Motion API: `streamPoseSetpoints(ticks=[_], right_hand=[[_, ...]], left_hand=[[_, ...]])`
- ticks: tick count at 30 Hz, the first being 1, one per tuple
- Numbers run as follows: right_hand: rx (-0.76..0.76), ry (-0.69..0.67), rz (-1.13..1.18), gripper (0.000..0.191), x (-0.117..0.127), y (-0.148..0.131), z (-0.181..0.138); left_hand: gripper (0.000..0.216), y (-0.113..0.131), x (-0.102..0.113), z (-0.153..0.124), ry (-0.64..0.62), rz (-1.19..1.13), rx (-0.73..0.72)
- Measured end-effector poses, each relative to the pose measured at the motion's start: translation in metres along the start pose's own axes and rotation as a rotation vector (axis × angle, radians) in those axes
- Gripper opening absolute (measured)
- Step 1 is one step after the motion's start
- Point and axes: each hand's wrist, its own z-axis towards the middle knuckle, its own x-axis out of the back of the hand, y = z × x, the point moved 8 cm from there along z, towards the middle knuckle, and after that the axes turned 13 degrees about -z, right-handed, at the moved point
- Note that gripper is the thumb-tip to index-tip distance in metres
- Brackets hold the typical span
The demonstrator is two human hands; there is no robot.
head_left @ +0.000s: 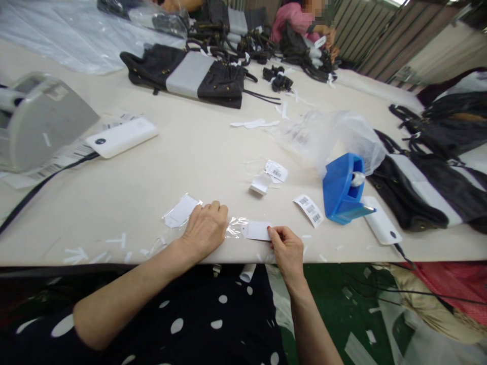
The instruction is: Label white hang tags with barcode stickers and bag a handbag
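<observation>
The left hand (205,228) lies curled, knuckles up, pressing a crinkly clear plastic sleeve (190,215) flat on the pale surface (190,152). Just to its right, the right hand (287,251) pinches a small white paper tag (256,230) at the sleeve's open end. Farther right stands a blue plastic tape holder (340,187).

A long cream work table (198,147) filled most of the view, its near edge running straight across. Beneath it lay a green floor (335,309) — scattered with pale paper scraps. At the far right stood a wall of vertical ribbed panels (365,35), grey-brown — brighter daylight showed at the top corner.
</observation>
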Motion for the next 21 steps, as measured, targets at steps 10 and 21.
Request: streamPoseSetpoints(ticks=[10,21], right_hand=[[0.467,0.273,-0.219,0.025,0.003,-0.068,0.043],[-0.059,-0.158,0.801,0.023,-0.002,-0.048,0.058]], left_hand=[[0.023,0.029,-0.016,-0.009,0.009,-0.115,-0.489],[0.024,0.012,0.003,-0.004,0.135,-0.471,-0.373]])
